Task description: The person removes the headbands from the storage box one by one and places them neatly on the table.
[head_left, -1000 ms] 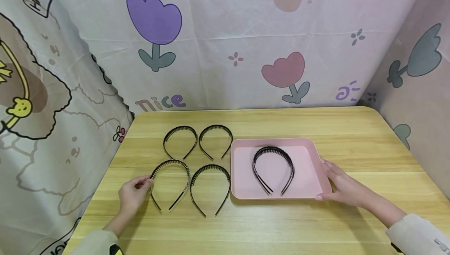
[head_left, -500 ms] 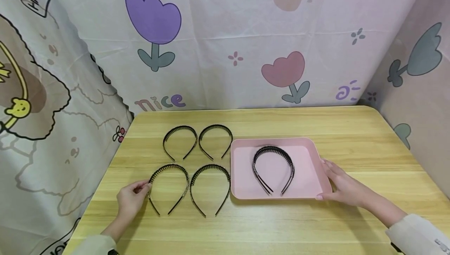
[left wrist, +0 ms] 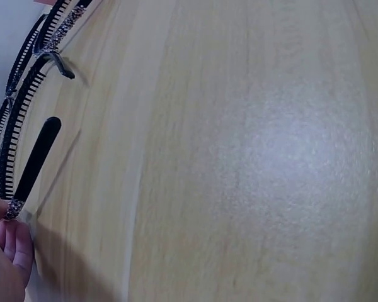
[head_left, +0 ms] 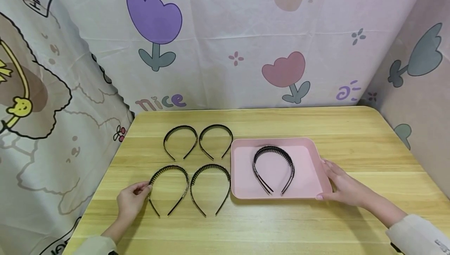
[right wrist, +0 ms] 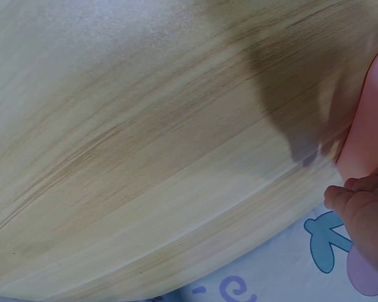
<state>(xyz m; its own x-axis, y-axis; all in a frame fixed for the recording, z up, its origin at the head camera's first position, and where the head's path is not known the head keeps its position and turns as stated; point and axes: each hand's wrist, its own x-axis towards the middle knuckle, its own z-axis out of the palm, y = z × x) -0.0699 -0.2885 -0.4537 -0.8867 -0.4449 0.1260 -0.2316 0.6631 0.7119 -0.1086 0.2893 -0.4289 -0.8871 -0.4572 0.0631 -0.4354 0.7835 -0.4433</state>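
In the head view my left hand (head_left: 131,201) pinches the left side of a black toothed headband (head_left: 171,168), which lies front left on the table. The left wrist view shows the fingers (left wrist: 20,248) at the glittery part of its arm (left wrist: 38,160). Beside it lies another headband (head_left: 211,166); behind them are a back left headband (head_left: 180,127) and a back middle headband (head_left: 216,126). My right hand (head_left: 339,182) touches the right side of a pink tray (head_left: 306,169), thumb at its front corner. Inside the tray, black headbands (head_left: 273,149) overlap; their exact number is unclear.
The wooden table (head_left: 267,227) has a rounded far right corner. A printed cloth (head_left: 218,79) hangs right behind its back edge, with further cloth at the left (head_left: 84,130) and right (head_left: 418,102).
The left hand has drawn the front left headband slightly toward the person, leaving it about level with the one beside it. Right hand and tray have stayed put.
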